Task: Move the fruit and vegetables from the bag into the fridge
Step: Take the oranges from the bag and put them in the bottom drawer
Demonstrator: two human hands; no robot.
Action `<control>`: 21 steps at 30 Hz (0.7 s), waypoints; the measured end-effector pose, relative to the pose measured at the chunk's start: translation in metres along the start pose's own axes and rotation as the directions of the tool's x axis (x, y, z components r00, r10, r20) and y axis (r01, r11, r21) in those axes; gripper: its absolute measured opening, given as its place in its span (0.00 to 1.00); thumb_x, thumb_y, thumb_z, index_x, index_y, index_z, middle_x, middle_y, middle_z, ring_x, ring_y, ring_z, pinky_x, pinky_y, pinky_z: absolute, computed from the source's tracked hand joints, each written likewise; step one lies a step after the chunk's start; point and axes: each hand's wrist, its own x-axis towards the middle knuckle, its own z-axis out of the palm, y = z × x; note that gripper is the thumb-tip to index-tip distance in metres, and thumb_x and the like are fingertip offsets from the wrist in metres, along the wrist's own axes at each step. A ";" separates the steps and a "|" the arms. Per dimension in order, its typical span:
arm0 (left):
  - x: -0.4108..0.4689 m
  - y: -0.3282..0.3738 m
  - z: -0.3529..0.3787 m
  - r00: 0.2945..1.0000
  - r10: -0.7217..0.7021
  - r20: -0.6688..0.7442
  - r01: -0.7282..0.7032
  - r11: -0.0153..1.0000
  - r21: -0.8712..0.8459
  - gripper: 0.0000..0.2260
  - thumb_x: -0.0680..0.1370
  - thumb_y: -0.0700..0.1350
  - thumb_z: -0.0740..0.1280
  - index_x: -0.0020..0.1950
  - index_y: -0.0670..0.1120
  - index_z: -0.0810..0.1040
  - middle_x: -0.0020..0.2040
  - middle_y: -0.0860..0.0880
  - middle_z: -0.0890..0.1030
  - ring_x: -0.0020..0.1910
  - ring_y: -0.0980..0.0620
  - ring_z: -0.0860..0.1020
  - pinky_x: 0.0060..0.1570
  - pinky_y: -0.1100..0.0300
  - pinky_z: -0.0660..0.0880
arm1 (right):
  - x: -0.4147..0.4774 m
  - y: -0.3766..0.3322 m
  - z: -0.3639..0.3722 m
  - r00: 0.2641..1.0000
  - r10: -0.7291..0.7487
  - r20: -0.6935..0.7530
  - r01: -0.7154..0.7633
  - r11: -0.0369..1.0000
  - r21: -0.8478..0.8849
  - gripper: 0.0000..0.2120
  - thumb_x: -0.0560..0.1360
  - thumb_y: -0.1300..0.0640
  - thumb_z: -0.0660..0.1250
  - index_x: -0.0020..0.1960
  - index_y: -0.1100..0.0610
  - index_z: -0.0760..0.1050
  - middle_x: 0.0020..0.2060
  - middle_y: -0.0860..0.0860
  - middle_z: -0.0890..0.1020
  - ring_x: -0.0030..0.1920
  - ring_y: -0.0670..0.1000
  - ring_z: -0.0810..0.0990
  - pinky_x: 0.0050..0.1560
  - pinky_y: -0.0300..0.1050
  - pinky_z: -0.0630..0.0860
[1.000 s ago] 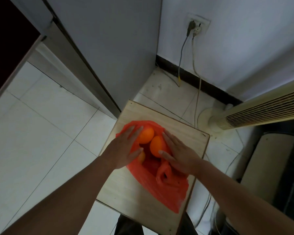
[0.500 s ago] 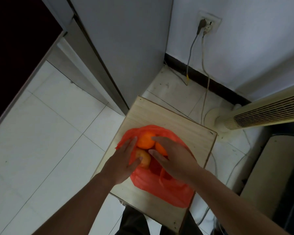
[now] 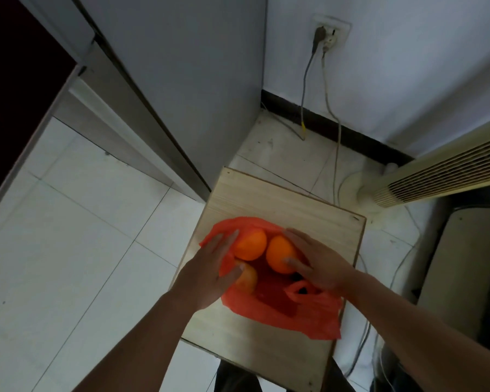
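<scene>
A white tiled floor (image 3: 82,236) fills the left of the head-camera view. The grey fridge (image 3: 181,80) rises at 11 o'clock from a small wooden tabletop (image 3: 280,199). On that tabletop lies a red plastic bag (image 3: 303,315), its mouth spread wide toward 12 o'clock.

The person's left hand (image 3: 210,267) rests on the bag's left edge, fingers straight and together, gripping nothing. Its thumb touches a paler fruit (image 3: 248,280), which lies between 3 and 4 o'clock from the hand. The left orange (image 3: 249,244) sits at 2 o'clock from that hand, just beside the fingertips, with a fold of red plastic between them.

Touching it is the right orange (image 3: 279,254), at 9 o'clock from the right hand (image 3: 320,264). That hand's fingers are spread and nearly straight against the fruit's right side, and the thumb lies on its lower edge. They do not close round it. All three fruits lie inside the bag's open mouth, between the two hands.

Beyond the tabletop, at 12 o'clock, two cables (image 3: 304,89) drop from a wall socket (image 3: 331,29) to the floor. A cream tower fan (image 3: 436,176) crosses the right edge at 2 o'clock.
</scene>
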 end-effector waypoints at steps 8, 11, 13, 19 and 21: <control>-0.003 -0.022 0.001 0.996 -0.089 0.033 0.089 0.996 -0.015 0.39 0.67 0.76 0.46 0.74 0.63 0.42 0.78 0.55 0.50 0.75 0.52 0.55 0.68 0.44 0.64 | 0.005 -0.034 -0.023 0.980 -0.140 -0.139 0.120 0.982 -0.144 0.33 0.70 0.32 0.59 0.72 0.43 0.59 0.73 0.43 0.59 0.71 0.47 0.58 0.68 0.48 0.62; -0.010 -0.022 -0.006 0.999 -0.051 0.003 0.051 0.996 -0.074 0.37 0.68 0.75 0.46 0.74 0.64 0.45 0.77 0.57 0.53 0.75 0.55 0.56 0.69 0.47 0.65 | 0.006 -0.042 -0.024 0.988 -0.150 -0.030 0.138 0.961 -0.240 0.33 0.69 0.35 0.65 0.71 0.43 0.61 0.71 0.43 0.61 0.70 0.46 0.59 0.67 0.46 0.63; -0.015 -0.019 -0.012 0.999 -0.011 -0.031 0.007 0.992 -0.128 0.34 0.70 0.73 0.48 0.74 0.64 0.48 0.76 0.59 0.56 0.74 0.58 0.58 0.69 0.51 0.65 | 0.005 -0.039 -0.024 0.995 -0.100 0.016 0.100 0.959 -0.265 0.34 0.69 0.36 0.67 0.71 0.44 0.61 0.71 0.43 0.61 0.71 0.46 0.58 0.67 0.46 0.62; -0.023 -0.003 -0.021 0.995 0.056 -0.086 -0.073 0.974 -0.213 0.28 0.72 0.69 0.52 0.71 0.68 0.54 0.69 0.72 0.57 0.66 0.76 0.57 0.63 0.69 0.61 | 0.002 -0.023 -0.026 0.999 0.034 0.011 -0.032 0.992 -0.120 0.38 0.68 0.39 0.70 0.73 0.43 0.57 0.72 0.43 0.60 0.71 0.47 0.59 0.69 0.46 0.60; -0.023 0.006 -0.024 0.992 0.055 -0.114 -0.080 0.969 -0.236 0.26 0.72 0.69 0.53 0.69 0.69 0.57 0.67 0.75 0.57 0.64 0.79 0.57 0.61 0.72 0.60 | 0.000 -0.020 -0.028 0.999 0.037 -0.037 -0.038 0.999 -0.037 0.36 0.68 0.41 0.70 0.72 0.43 0.59 0.71 0.43 0.63 0.70 0.47 0.62 0.68 0.43 0.61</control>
